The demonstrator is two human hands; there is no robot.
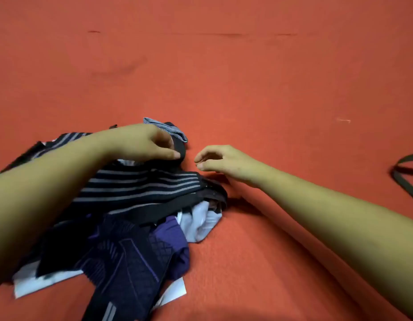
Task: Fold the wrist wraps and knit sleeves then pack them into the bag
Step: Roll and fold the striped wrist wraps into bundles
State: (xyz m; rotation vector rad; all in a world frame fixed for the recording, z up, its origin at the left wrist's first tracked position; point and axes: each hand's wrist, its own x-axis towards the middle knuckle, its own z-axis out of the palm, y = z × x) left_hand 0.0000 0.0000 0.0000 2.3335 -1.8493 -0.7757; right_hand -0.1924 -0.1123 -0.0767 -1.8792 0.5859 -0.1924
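Fingers [175, 154] on black wrap [180, 147]

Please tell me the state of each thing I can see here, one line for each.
left hand: pinching a black band at the top of the pile
right hand: empty, fingers curled, beside the pile
striped wrist wrap: unfolded, draped over the pile
purple knit sleeve: unfolded, crumpled
black strap: lying loose at right edge
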